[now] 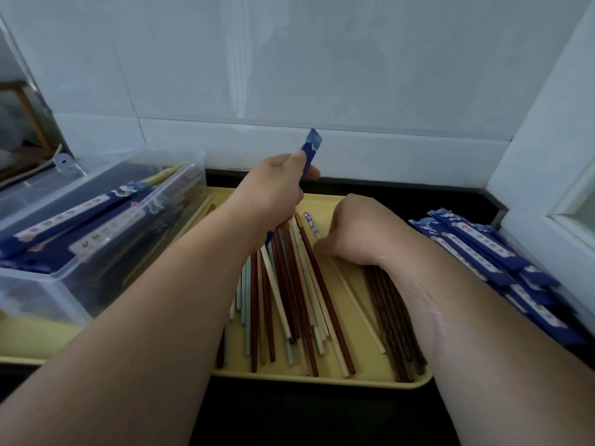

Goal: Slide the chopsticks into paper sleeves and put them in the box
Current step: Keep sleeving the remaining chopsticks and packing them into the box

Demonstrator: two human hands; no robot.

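My left hand [277,185] grips a blue paper sleeve [311,146] that sticks up past my thumb toward the wall. My right hand [357,230] is curled over the loose chopsticks [289,284] on the yellow tray [370,379], its fingers closed around a cream chopstick [351,300] and a blue-patterned one [311,222]. The pile holds several red-brown, cream, pale blue and dark brown sticks. A clear plastic box [96,226] stands at the left with several sleeved chopsticks inside.
A stack of blue paper sleeves [489,262] lies on the dark counter at the right, next to a white window frame [544,156]. A white tiled wall [289,75] closes the back. The box lid [42,178] rests behind the box.
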